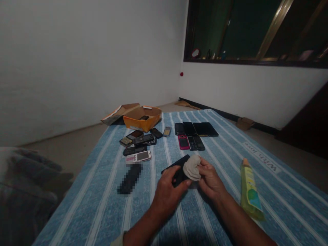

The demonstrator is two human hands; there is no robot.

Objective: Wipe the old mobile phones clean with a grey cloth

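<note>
My left hand (170, 188) is closed round the near side of a dark flat device (180, 175), its thumb and fingers at the edges. With its fingers pinched, my right hand (210, 177) holds a crumpled whitish cloth (192, 168) against the device's right part. The cloth covers some of the device. Beyond my hands, a pink phone (183, 142) lies beside dark keypad phones (196, 143), with black phones and a tablet (205, 129) behind them.
An orange open box (142, 119) stands at the far left of the striped blue cloth (164, 212). Several old phones (135, 150) lie in front of it, with a pixelated dark item (130, 179) nearer me. A yellow-green bottle (251, 193) lies to the right.
</note>
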